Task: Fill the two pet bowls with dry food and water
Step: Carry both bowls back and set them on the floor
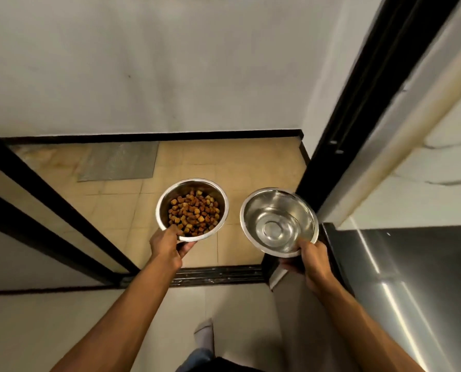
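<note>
Evidently carrying | left hand (166, 244) pinched round steel kibble-filled bowl (192, 209) at its rim | right hand (314, 260) pinched shiny steel bowl (279, 222), seemingly holding water, kept level.

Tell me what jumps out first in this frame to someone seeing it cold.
Two steel bowls held out over the tan tiled floor: the left hand grips the bowl of kibble at centre, the right hand grips the shiny bowl beside it. Whether that one holds water is unclear. A grey mat lies beyond by the wall.

I see two polished metal bowls (192, 209) (279, 222), glossy and mirror-smooth; matt brown kibble (194, 217); matt beige floor tiles (251, 167); a ribbed grey mat (118, 165); brushed steel panel (412, 264).
</note>
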